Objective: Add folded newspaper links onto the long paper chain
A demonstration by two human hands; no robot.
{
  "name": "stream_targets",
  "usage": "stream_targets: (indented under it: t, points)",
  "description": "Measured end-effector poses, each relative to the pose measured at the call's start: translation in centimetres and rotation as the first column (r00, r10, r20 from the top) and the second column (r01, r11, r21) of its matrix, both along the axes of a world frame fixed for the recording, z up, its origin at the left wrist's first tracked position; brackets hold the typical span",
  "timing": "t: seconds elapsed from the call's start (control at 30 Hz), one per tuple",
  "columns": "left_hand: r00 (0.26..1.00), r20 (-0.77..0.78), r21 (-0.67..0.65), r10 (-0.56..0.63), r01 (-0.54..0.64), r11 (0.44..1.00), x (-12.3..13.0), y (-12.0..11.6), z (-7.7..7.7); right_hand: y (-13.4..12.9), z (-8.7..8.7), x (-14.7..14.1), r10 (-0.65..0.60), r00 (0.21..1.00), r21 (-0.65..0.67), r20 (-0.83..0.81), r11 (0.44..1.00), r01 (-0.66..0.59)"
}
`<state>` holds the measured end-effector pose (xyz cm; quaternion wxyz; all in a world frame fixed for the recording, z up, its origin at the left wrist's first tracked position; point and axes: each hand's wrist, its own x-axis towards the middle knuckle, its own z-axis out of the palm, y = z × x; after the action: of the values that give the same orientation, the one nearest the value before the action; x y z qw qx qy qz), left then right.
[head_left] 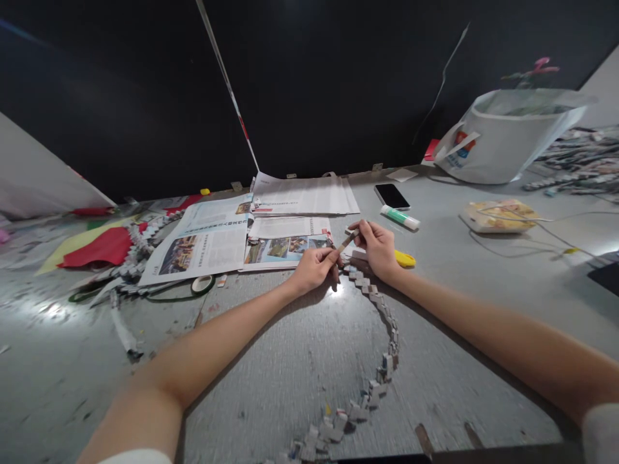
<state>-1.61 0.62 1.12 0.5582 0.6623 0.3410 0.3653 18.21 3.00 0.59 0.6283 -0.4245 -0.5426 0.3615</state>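
Observation:
Between my two hands a narrow folded strip of newspaper [347, 241] is stretched at a slant. My left hand [314, 267] pinches its lower end, and my right hand [376, 248] pinches the upper end. Just below them begins a long zigzag chain of folded paper links [387, 312], which curves down the table toward me. A yellow-handled tool [405, 259] lies beside my right wrist, partly hidden by it. Printed newspaper sheets [285, 250] lie behind my left hand.
A glue stick [400, 218] and a phone [391, 196] lie behind my right hand. Further right are a plastic-wrapped packet [500, 216] and a white bag [507, 138]. To the left are a tape roll [203, 284], red paper [99, 250] and another folded-paper chain [138, 251].

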Motion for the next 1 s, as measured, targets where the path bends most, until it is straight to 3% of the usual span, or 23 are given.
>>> stream_targets:
  t: [0.2, 0.37, 0.43, 0.7, 0.83, 1.0]
  points:
    - [1.0, -0.012, -0.03, 0.021, -0.021, 0.999, -0.1, -0.1, -0.2, 0.8, -0.3, 0.2, -0.056, 0.995, -0.008, -0.079, 0.998, 0.056]
    - [0.998, 0.038, -0.084, 0.059, -0.056, 0.995, 0.1, 0.1, -0.2, -0.4, 0.1, -0.1, 0.227, 0.96, -0.109, 0.163, 0.971, -0.211]
    - [0.998, 0.042, -0.089, 0.05, -0.046, 0.995, 0.1, 0.2, -0.3, -0.8, 0.2, -0.2, 0.276, 0.924, -0.135, 0.265, 0.959, -0.248]
    - [0.999, 0.044, -0.054, 0.003, -0.001, 0.999, -0.2, 0.6, -0.6, -0.7, 0.1, -0.2, 0.223, 0.918, -0.051, 0.328, 0.974, -0.219]
    - [0.996, 0.08, -0.083, -0.031, 0.038, 0.996, -0.3, 0.5, -0.4, -0.8, 0.1, -0.1, 0.211, 0.911, -0.017, 0.354, 0.976, -0.219]
    - [0.989, 0.147, -0.172, -0.035, 0.06, 0.983, -0.3, 0.3, -0.2, -1.0, 0.5, 0.1, 0.22, 0.845, 0.021, 0.487, 0.965, -0.263]
